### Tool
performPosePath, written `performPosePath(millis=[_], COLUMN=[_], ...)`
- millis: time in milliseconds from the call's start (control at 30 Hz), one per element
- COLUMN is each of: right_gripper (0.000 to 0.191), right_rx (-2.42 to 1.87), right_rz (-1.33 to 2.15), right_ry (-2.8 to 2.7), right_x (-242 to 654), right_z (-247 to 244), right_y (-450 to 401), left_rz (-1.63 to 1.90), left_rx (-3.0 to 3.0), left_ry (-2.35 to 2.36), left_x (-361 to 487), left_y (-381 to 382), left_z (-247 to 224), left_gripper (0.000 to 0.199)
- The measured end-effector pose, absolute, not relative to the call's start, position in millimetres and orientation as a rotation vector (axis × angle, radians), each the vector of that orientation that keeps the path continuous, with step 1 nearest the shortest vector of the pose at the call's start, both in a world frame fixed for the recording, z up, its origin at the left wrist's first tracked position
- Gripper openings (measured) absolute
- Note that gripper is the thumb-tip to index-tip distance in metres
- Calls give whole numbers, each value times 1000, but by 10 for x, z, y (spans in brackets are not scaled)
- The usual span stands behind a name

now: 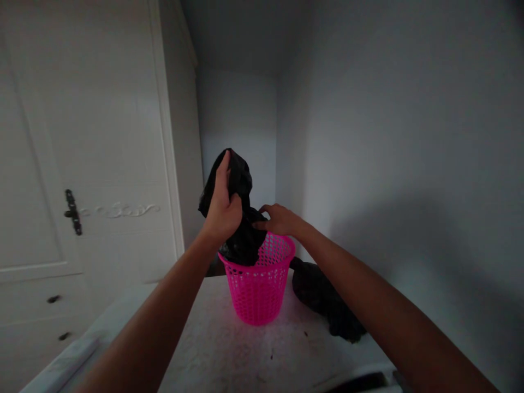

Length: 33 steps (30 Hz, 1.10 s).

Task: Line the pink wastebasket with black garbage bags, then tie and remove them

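While raised, left hand (223, 217): half-curled around crumpled black plastic bag (242, 245)
Right hand (282, 220): pinching it over round pink plastic basket (258, 295)

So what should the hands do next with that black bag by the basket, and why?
Maybe gently pull the black bag wider: the left hand holds it up, the right hand touches its side, and it looks bunched above the pink basket.

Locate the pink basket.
Head view, just below centre: the basket stands on the white table, below the right hand, left of the lying black bag.
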State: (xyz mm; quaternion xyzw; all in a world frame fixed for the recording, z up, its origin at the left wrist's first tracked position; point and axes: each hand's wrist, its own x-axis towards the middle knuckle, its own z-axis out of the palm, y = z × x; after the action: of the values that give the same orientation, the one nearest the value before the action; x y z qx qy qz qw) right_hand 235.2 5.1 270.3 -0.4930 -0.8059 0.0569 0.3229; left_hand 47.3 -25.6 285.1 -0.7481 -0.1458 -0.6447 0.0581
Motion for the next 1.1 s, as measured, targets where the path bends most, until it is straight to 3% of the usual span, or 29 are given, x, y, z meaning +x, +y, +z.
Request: performPosePath(millis=[67, 200, 400, 533, 667, 833, 1000, 1100], right_gripper=[47, 65, 17, 15, 24, 40, 37, 34], right_rx=[-1198, -664, -544, -495, -394, -510, -852, -942], right_rz=[289, 889, 803, 1042, 1178, 1121, 1061, 1033], right_ry=[-2079, -2135, -1644, -1167, -815, -809, -798, -874], right_x=[2404, 2298, 2020, 1972, 2013, 2283, 2630, 2769], right_z=[2721, 2656, 2480, 2597, 2742, 2734, 2638, 2576], right_y=[-16, -83, 216, 450, 584, 587, 535, 538], left_rz=[-1888, -1832, -1730, -1930, -1579, -1415, -2124, -2291], left_rx=[-2262, -2356, -2641, -2367, -2224, -2250, -2020, -1929], left_ry=[-495, -627, -567, -803, -1129, -1494, -1524, -1487], left_x=[478, 579, 670, 498, 313, 154, 69, 73], left_y=[-266, -288, -238, -188, -166, -73, 106, 149], left_z=[2796, 2768, 2633, 2258, 1847, 1778, 1939, 2031], left_gripper=[86, 83, 74, 89, 110, 43, 26, 27])
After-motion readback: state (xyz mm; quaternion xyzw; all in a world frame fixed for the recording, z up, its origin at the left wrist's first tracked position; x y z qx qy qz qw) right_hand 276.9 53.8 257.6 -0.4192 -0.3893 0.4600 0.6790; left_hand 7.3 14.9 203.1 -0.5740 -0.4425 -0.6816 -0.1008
